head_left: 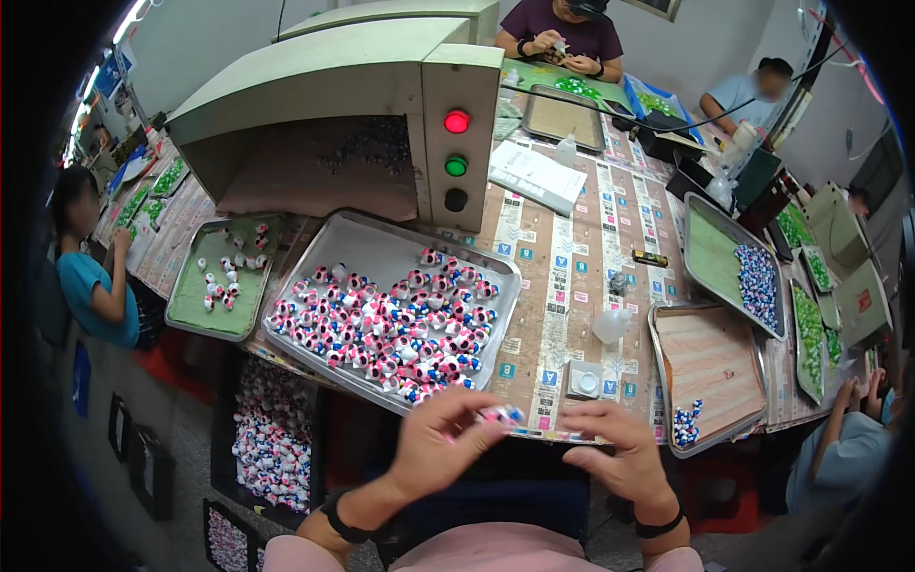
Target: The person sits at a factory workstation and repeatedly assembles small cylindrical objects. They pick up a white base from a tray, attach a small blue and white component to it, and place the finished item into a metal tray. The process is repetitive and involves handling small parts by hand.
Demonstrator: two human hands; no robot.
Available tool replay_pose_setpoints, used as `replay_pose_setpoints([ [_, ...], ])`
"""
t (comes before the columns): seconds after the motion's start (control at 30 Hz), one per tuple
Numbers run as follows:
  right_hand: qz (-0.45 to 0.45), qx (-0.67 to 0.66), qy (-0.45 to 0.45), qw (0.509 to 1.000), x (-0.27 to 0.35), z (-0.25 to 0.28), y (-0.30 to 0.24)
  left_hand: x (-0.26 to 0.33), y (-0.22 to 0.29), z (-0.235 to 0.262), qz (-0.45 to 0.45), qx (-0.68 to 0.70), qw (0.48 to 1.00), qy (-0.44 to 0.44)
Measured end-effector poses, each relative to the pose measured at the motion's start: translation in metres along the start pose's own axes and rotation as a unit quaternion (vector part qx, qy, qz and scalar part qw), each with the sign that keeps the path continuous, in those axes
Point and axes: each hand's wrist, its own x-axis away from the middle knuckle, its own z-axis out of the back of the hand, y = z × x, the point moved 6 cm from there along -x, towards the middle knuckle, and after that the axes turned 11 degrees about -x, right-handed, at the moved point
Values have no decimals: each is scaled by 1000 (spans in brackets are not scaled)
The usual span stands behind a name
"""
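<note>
Left hand: the left hand (440, 440) is hovering over the near edge of the table (562, 257), fingers pinched round a small pink, white and blue toy piece (499, 414)
Right hand: the right hand (620, 456) is hanging just beside it, fingers curled and loosely apart, grasping nothing that shows
Toy piece: it is sitting at the left fingertips, between the two hands, right above the table's near edge
Big tray: a metal tray (381, 250) is lying just beyond the left hand, carrying a heap of matching pink, white and blue pieces (386, 329)
Left tray: a green-lined tray (195, 310) is resting at the table's left edge with a few scattered pieces
Right tray: a tray with a brown liner (710, 357) is sitting near the right hand, a small cluster of blue and white pieces (686, 422) in its near corner
Between trays: a small white dish (585, 381) and a clear bottle (612, 324) are standing near the near edge
Machine: a beige box with a red lamp (457, 121) is glowing at the far side
Crate: a dark crate (272, 434) of pieces is sitting below the table's near-left corner
</note>
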Motion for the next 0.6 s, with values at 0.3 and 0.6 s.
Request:
replay_pose_setpoints([
  [0.3,-7,229,314,921,50,123,22,-54,-3,82,-103,-419,894,119],
  [0.6,-83,425,277,858,97,195,63,-44,1,78,-95,-282,938,178],
])
